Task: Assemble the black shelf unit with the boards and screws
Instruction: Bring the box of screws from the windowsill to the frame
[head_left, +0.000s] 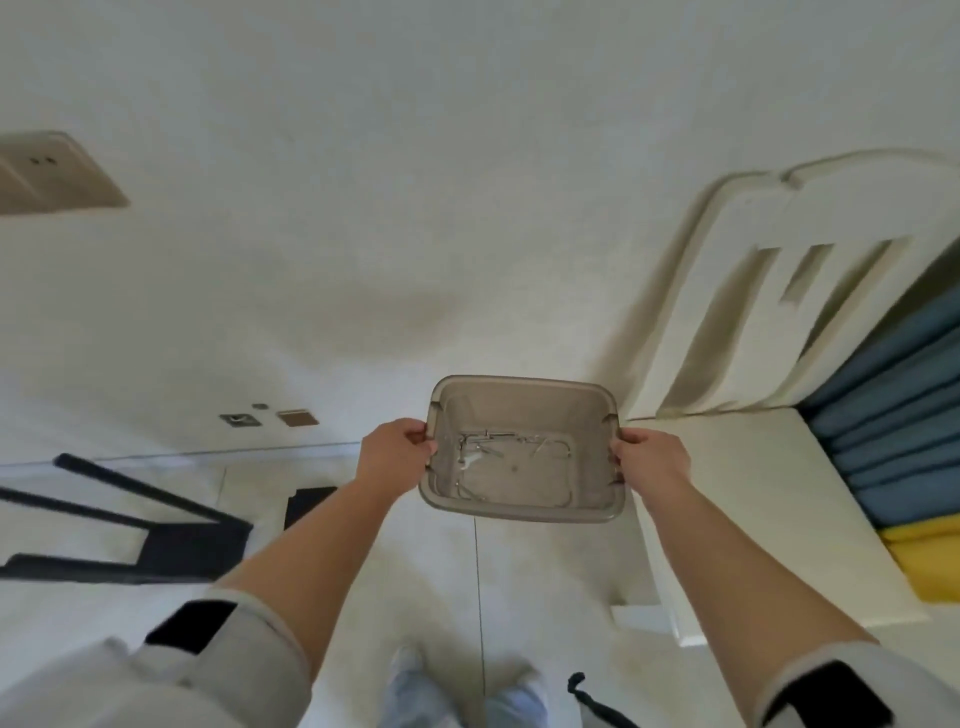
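Observation:
I hold a translucent grey plastic bin (524, 387) out in front of me, above the floor. My left hand (397, 449) grips its left rim and my right hand (649, 460) grips its right rim. Several metal screws and small fittings (493, 441) lie loose on the bin's bottom. A black shelf frame (171, 530) lies on the tiled floor at the left, with a black board (306, 501) just beyond my left forearm.
A white bed frame (748, 493) with blue and yellow bedding (893, 415) stands at the right against the white wall. Wall sockets (267, 417) sit low on the wall. My feet (462, 691) stand on the pale tiles below.

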